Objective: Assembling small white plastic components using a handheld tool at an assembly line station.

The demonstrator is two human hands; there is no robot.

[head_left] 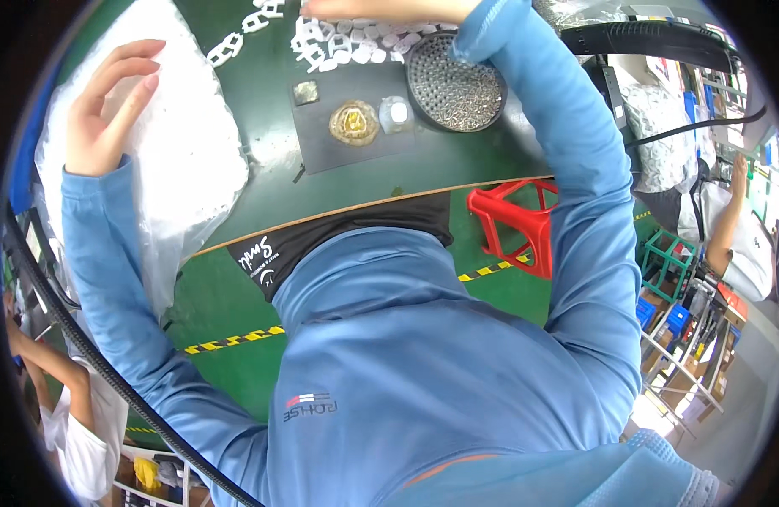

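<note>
My left hand (110,106) is raised at the left with its fingers apart, over a large clear plastic bag (191,110) full of white contents. It holds nothing that I can see. At the top edge my right hand (381,8) stretches flat above a pile of small white plastic pieces (338,49); its upper part is cut off by the picture. Below that sleeve sits a round dark dish (431,72) with many small metal screws (470,106). Nearer me, a dark mat (322,152) carries a yellowish round lump (354,123), a small white-topped container (396,114) and a small square piece (306,92).
White chain-like links (227,49) run across the green tabletop (267,182). A red plastic stool (516,224) stands beyond the table's near edge at right. A black cable (68,325) crosses the left side. Other people work at far left (89,422) and far right (744,237).
</note>
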